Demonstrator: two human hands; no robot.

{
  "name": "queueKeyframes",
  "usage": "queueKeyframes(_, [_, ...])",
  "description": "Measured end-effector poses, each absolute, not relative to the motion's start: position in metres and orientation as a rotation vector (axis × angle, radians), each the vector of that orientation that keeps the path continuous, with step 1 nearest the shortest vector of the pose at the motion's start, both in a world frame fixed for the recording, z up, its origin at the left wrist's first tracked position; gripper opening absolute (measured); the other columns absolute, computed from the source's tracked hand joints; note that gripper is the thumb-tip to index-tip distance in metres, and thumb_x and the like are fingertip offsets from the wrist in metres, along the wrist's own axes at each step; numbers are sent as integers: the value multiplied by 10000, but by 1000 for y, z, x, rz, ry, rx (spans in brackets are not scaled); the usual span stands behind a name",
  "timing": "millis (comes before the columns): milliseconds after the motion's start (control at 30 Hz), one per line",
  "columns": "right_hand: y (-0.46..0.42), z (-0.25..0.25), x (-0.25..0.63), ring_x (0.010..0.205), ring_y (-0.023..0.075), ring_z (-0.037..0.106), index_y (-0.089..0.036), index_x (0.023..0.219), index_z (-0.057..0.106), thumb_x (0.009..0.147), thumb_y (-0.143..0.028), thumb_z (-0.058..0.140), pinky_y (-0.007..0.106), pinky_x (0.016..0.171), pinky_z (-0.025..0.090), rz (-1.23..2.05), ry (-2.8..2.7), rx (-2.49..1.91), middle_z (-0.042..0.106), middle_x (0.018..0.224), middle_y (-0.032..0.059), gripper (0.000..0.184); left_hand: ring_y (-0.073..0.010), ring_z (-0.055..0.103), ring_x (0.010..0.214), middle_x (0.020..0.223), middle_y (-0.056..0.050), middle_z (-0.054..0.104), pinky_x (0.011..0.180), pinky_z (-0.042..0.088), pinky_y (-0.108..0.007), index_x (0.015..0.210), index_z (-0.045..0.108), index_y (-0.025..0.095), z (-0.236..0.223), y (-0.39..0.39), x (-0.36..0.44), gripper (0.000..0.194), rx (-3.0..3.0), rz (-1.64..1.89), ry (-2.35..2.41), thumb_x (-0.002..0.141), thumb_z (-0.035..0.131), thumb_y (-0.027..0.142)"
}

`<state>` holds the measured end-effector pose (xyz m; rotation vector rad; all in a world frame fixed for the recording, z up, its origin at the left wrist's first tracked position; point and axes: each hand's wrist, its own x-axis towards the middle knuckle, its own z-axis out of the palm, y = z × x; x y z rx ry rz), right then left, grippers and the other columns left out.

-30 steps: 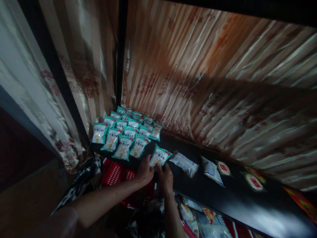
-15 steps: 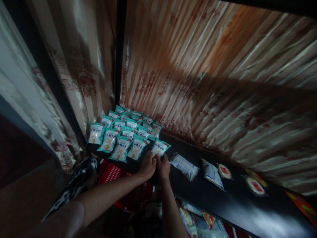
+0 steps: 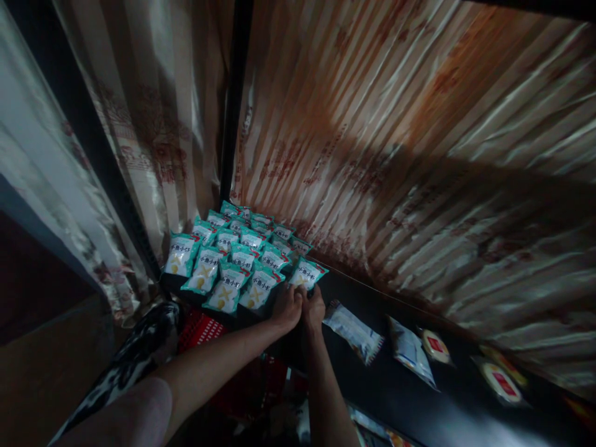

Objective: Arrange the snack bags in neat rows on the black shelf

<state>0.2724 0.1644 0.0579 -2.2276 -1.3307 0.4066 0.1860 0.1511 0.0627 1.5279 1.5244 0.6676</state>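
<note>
Both hands grip the near end of one teal-and-white snack bag (image 3: 306,272) on the black shelf. My left hand (image 3: 287,308) is closed at its lower left corner. At the lower right corner my right hand (image 3: 313,307) is closed too, the two hands almost touching. Left of them stand several matching snack bags in tight rows; the nearest snack bag (image 3: 261,288) is just beside my left hand. To the right of my right hand lies a silver-blue packet (image 3: 354,330). The fingertips are partly hidden behind the hands.
Farther right on the black shelf (image 3: 372,382) lie another silver-blue packet (image 3: 410,349) and wrapped round pastries (image 3: 436,346). Red perforated baskets (image 3: 201,330) sit below the shelf. A dark upright post (image 3: 233,112) and patterned curtains (image 3: 354,124) enclose the back and left.
The view has shifted slightly, so the shelf's right-hand items appear lower and farther right. Both hands remain on the same snack bag, which sits close to the back rows.
</note>
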Motion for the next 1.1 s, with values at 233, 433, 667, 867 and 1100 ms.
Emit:
queueKeyframes(233, [179,60,271,959,271,645,-96,1285,498,867,-392,406,315,775,442,421,-1365,-2171,676,1069,169,520,-214,419,1303,1401,-149,455,1092,302,-308,1293,480,86,72,164,186,456,1501,685,1537,910,283,236])
queueKeyframes(433, [189,61,271,931,267,645,-103,1262,515,857,-407,407,309,756,438,425,-1396,-2151,679,1043,169,517,-202,440,1288,1368,-159,491,1073,321,-282,1327,444,64,76,170,186,475,1464,689,1539,919,285,248])
queueKeyframes(667, [191,61,273,857,252,647,-118,1165,581,836,-463,407,305,730,445,374,-1439,-2090,693,958,138,507,-203,439,1288,1382,-152,479,1080,321,-289,1359,407,72,71,169,184,487,1486,724,1537,921,296,254])
queueKeyframes(867, [198,58,280,884,248,635,-139,1238,544,826,-467,416,314,735,453,447,-1446,-2096,686,991,121,542,-244,484,1248,1348,-167,509,1063,362,-361,1336,432,74,59,172,187,478,1516,736,1545,914,299,255])
queueKeyframes(1100, [199,52,281,826,223,638,-178,1255,543,809,-479,428,305,727,462,442,-1406,-1981,698,944,77,550,-214,449,1280,1390,-157,468,1089,324,-324,1354,407,72,61,173,187,487,1540,730,1515,905,307,235])
